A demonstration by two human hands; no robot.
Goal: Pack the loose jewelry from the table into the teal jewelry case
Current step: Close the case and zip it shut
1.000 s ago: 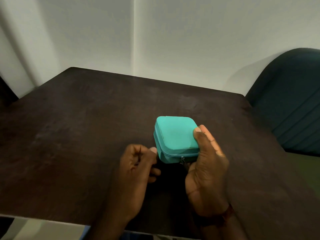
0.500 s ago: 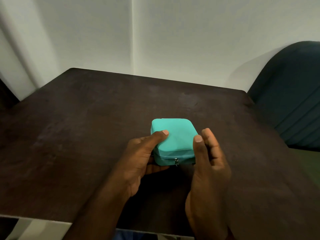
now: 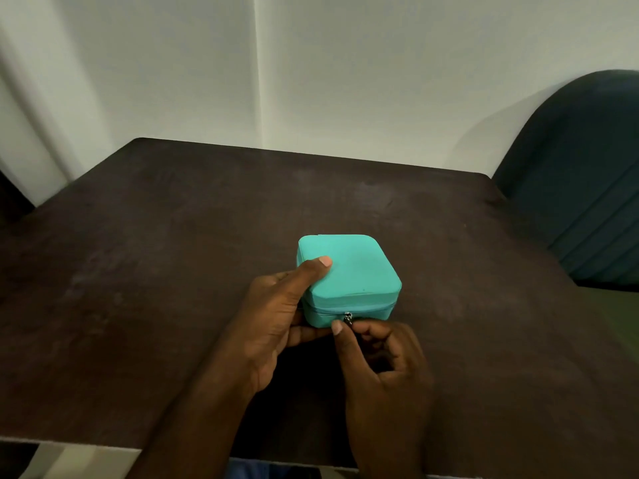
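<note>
The teal jewelry case [image 3: 356, 274] sits just right of the frame's middle, over the dark brown table [image 3: 138, 271] that fills the lower half of the picture. Its lid is down, and a zip line [image 3: 371, 307] runs round the side wall just below the lid. The case is turned a little, so one rounded corner points toward the lower right. Whether its base rests flat on the wood or is raised slightly at the near edge cannot be told.

The left hand [image 3: 276, 326] comes up from the bottom centre and grips the case by its left side. Its thumb [image 3: 316, 269] lies across the near-left corner of the lid, while the other fingers curl in under the lower-left wall, mostly hidden behind the palm.

The right hand [image 3: 380, 361] rises from the lower right of centre and meets the case's front wall. Thumb and forefinger are pressed together on the small metal zipper pull [image 3: 348, 318], which hangs at the middle of that wall – a tight pinch, with the remaining fingers folded loosely into the palm behind it.

A pale wall [image 3: 345, 63] covers the upper half of the frame, with a vertical seam left of centre. At the right edge stands a dark blue-green chair [image 3: 587, 188], its ribbed, padded back rising just beside the table's far right corner.
</note>
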